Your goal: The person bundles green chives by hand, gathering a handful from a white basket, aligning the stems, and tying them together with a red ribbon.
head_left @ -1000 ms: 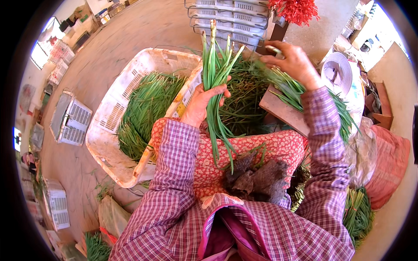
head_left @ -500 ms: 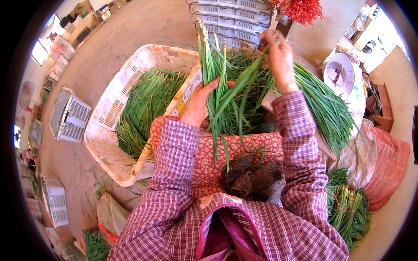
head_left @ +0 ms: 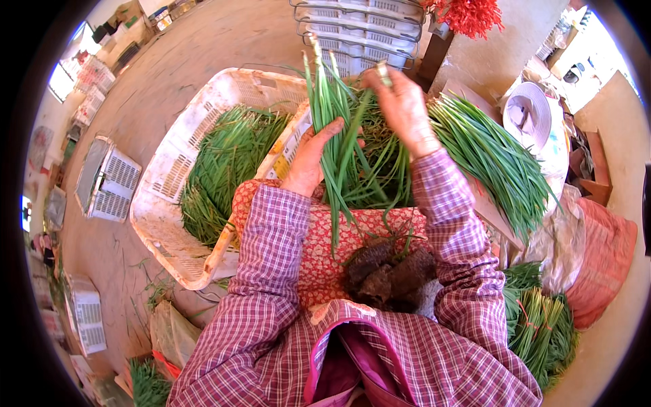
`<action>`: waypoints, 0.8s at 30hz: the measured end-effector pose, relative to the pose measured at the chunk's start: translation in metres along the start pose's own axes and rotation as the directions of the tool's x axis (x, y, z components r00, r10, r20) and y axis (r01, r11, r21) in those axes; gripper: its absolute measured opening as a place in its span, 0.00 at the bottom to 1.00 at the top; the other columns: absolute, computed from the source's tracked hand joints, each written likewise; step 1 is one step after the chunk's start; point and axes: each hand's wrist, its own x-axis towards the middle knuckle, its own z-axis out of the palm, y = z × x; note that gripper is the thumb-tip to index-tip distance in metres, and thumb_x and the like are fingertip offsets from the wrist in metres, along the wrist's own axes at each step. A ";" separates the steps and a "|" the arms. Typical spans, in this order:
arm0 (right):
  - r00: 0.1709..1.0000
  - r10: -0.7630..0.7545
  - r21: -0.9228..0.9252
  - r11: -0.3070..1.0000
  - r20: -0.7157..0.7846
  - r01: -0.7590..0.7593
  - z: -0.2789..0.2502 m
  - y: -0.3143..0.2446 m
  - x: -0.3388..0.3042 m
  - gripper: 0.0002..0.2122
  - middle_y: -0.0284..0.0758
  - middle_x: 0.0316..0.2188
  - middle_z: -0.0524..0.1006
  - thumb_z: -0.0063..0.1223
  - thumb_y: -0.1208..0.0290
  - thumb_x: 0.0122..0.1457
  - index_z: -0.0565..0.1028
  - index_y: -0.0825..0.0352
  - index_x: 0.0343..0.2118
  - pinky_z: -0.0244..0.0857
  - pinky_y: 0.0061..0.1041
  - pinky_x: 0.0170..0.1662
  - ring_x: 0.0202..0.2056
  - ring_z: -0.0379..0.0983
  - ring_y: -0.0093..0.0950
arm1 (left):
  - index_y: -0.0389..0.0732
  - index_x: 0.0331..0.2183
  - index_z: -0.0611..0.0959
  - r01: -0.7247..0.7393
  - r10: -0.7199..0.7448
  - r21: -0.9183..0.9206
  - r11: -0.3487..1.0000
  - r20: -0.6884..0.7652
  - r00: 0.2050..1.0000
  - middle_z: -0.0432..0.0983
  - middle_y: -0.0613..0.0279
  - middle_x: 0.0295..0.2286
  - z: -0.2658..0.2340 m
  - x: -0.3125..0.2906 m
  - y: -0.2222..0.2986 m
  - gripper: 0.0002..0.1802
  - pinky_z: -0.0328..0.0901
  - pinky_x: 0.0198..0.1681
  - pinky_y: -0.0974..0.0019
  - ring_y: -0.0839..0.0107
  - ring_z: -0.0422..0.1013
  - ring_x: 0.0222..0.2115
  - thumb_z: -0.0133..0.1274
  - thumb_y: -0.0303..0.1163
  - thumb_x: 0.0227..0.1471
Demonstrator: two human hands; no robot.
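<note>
A checked purple shirt point(head_left: 434, 353) is closest. On the lap sit some dark brown lumps point(head_left: 390, 275), on top of a red flowery cloth point(head_left: 317, 278). Down on the right are tied green bundles point(head_left: 539, 325), with an orange sack point(head_left: 603, 254) just past them.

Above the lap, the left hand point(head_left: 308, 159) has its fingers wrapped around a bunch of long green stalks point(head_left: 325, 119). The pale ends point up and the leaves hang down. The right hand point(head_left: 400, 105) is near the top of the bunch, on its right side. Its fingers are curled in tight on a green leaf point(head_left: 354, 129) that slants down across the bunch.

On the left is a dirty white basket point(head_left: 152, 183) with cut greens point(head_left: 234, 163) inside. Behind the hands lies a messy green heap point(head_left: 390, 152). On the right, a big pile of leaves point(head_left: 495, 159) rests on a board point(head_left: 489, 211), near a pale hat point(head_left: 529, 115).

Farther off stand stacked white crates point(head_left: 356, 30) and something red and stringy point(head_left: 468, 17).
</note>
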 end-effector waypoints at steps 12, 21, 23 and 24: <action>0.941 -0.318 -0.042 0.945 0.115 0.324 -0.015 -0.026 0.029 0.18 0.39 0.37 0.82 0.59 0.64 0.57 0.75 0.64 0.49 0.74 0.30 0.39 0.35 0.81 0.31 | 0.37 0.47 0.76 -0.016 0.031 0.169 0.985 -0.082 0.996 0.80 0.54 0.33 -0.011 0.001 0.000 0.18 0.76 0.41 0.60 0.61 0.79 0.36 0.56 0.34 0.58; 0.858 -0.090 -0.123 0.977 0.505 0.175 -0.005 -0.007 0.017 0.23 0.43 0.38 0.81 0.63 0.66 0.55 0.71 0.65 0.53 0.71 0.31 0.43 0.39 0.78 0.28 | 0.37 0.47 0.78 -0.009 0.007 0.195 0.981 0.009 1.000 0.81 0.55 0.32 -0.007 -0.002 -0.002 0.17 0.75 0.32 0.67 0.69 0.78 0.29 0.57 0.34 0.58; 0.861 -0.083 -0.031 0.993 0.502 0.114 -0.008 -0.011 0.013 0.21 0.40 0.33 0.80 0.66 0.63 0.53 0.76 0.68 0.47 0.69 0.32 0.41 0.35 0.77 0.29 | 0.37 0.48 0.78 -0.029 0.020 0.186 0.982 0.051 0.999 0.81 0.57 0.32 -0.009 -0.002 -0.002 0.18 0.75 0.31 0.68 0.71 0.77 0.28 0.56 0.34 0.58; 0.860 -0.083 -0.030 0.993 0.504 0.114 -0.011 -0.014 0.013 0.21 0.40 0.33 0.80 0.66 0.63 0.53 0.76 0.68 0.47 0.69 0.32 0.41 0.35 0.77 0.29 | 0.37 0.48 0.78 -0.029 0.020 0.185 0.982 0.049 0.999 0.81 0.57 0.32 -0.009 -0.002 -0.002 0.18 0.75 0.31 0.68 0.71 0.77 0.28 0.56 0.34 0.58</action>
